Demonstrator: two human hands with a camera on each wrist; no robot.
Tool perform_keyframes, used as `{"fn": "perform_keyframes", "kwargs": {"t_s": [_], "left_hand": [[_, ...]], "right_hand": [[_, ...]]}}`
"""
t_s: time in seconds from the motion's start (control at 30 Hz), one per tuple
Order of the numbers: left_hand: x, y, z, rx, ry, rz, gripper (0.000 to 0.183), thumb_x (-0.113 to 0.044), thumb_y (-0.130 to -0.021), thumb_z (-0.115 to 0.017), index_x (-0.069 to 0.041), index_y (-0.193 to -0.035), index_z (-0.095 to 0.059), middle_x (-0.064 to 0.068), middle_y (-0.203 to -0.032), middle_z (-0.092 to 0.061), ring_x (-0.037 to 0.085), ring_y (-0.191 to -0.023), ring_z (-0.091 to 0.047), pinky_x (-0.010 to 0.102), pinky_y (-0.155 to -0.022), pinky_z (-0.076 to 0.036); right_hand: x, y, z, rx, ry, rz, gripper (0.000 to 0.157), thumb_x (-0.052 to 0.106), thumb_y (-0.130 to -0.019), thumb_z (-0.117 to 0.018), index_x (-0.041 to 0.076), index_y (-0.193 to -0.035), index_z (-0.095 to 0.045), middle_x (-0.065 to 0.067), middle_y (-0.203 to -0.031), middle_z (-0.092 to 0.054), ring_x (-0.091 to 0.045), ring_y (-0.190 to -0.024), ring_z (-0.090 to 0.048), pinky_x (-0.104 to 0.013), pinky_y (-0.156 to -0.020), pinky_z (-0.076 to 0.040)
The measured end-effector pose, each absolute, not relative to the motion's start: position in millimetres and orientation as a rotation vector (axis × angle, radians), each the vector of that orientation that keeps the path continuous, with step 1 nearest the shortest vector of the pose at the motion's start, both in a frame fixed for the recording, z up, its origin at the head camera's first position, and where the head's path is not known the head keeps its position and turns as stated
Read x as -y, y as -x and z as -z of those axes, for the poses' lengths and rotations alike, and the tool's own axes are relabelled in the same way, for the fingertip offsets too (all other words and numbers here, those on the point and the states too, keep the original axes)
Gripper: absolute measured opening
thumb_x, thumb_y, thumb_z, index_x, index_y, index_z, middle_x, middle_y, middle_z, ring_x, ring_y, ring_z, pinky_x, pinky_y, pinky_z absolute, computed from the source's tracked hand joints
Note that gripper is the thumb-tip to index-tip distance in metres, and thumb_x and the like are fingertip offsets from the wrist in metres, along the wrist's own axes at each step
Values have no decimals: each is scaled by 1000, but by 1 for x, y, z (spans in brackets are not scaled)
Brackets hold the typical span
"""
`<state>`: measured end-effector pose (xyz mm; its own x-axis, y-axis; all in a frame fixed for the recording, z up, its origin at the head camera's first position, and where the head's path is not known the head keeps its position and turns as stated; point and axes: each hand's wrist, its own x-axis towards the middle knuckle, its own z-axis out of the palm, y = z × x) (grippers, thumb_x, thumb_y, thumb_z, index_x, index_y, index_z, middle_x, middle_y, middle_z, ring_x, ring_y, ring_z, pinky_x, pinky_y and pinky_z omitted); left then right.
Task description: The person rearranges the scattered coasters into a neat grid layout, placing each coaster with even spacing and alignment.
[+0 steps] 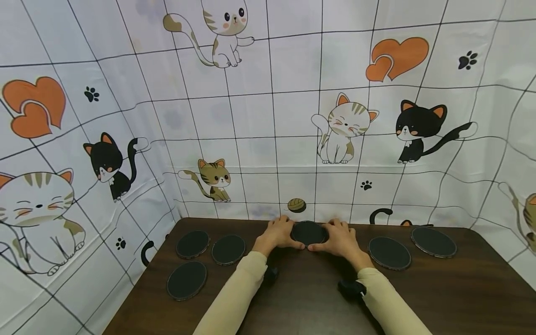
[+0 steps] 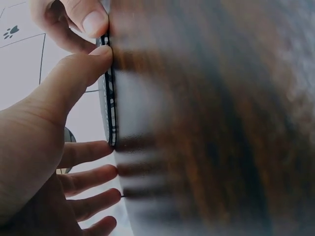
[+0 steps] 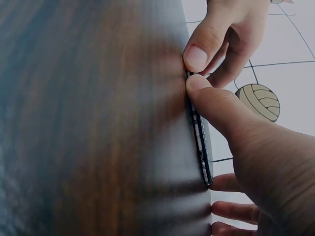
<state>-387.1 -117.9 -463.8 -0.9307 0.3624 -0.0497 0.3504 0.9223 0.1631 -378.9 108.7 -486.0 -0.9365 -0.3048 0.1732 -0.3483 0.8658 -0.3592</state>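
Dark round disc (image 1: pixel 308 232) at table (image 1: pixel 310 298) far edge, 12 o'clock, between both hands. Left hand (image 1: pixel 277 235) at disc's 9 o'clock, right hand (image 1: pixel 341 239) at its 3 o'clock. Each pinches the disc rim between thumb and index, other fingers fanned out; thumbs side by side at disc's 6 o'clock. Rim patterned black and white in wrist views.

Other discs, clock from the held one: two at about 9 o'clock, a nearer disc (image 1: pixel 228 250) and a farther disc (image 1: pixel 193 244); front-left disc (image 1: pixel 187 280) between 8 and 9; right-hand disc (image 1: pixel 390 253) just past 3; far-right disc (image 1: pixel 433 242) at 3. Pale sleeves (image 1: pixel 234 298), dark wrist devices (image 1: pixel 352 288). Cat-print cloth (image 1: pixel 293 111) behind; printed yarn ball (image 1: pixel 297 205) at held disc's 11.
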Motion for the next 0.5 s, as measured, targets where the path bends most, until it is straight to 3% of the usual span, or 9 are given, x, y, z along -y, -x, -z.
{"fn": "perform_keyframes", "kwargs": {"t_s": [0.27,0.5], "left_hand": [[122,392,467,-2998,-605,-298,79,-66,-82,-75,-13,-139,-58,10,-138,-48,30,-127,-47,51,-108,-36],[127,392,457,-2995,-709,-446,80,-61,-81,-79,-8,-137,-55,6,-129,-54,24,-121,-51,52,-104,-39]], "right_hand": [[-108,380,486,2905,-533,-602,96,72,-72,-80,2,-136,-63,-23,-137,-50,-45,-119,-44,-65,-90,-34],[-107,379,479,2825,-570,-615,99,72,-71,-80,-7,-129,-63,-23,-137,-52,-45,-122,-49,-66,-92,-37]]}}
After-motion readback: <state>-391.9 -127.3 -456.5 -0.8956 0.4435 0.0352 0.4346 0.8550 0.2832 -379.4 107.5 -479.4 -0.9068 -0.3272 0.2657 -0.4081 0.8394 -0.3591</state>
